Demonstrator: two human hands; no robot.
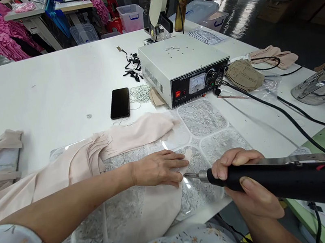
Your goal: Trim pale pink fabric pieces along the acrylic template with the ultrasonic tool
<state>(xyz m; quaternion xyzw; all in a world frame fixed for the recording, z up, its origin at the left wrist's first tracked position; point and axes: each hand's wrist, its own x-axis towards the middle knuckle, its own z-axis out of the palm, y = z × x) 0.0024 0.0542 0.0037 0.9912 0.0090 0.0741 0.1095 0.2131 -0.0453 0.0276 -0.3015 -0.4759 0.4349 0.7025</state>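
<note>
My left hand (159, 168) lies flat, fingers stretched out, pressing a pale pink fabric piece (154, 209) onto a scratched clear cutting mat (202, 119). My right hand (247, 190) is wrapped round a black handheld cutting tool (282, 178). The tool's metal tip (191, 175) touches the fabric edge just beside my left fingertips. A black cable (274, 110) runs from the tool to a white control box (183, 67) with a dial and red switch.
More pink fabric (73, 164) is stacked left of the mat. A black phone (119, 102), white elastic loops (141, 94), black scraps (133, 66), a tan fabric pile (244, 75), a bottle (181, 9) and a metal object (323, 85) sit around the white table.
</note>
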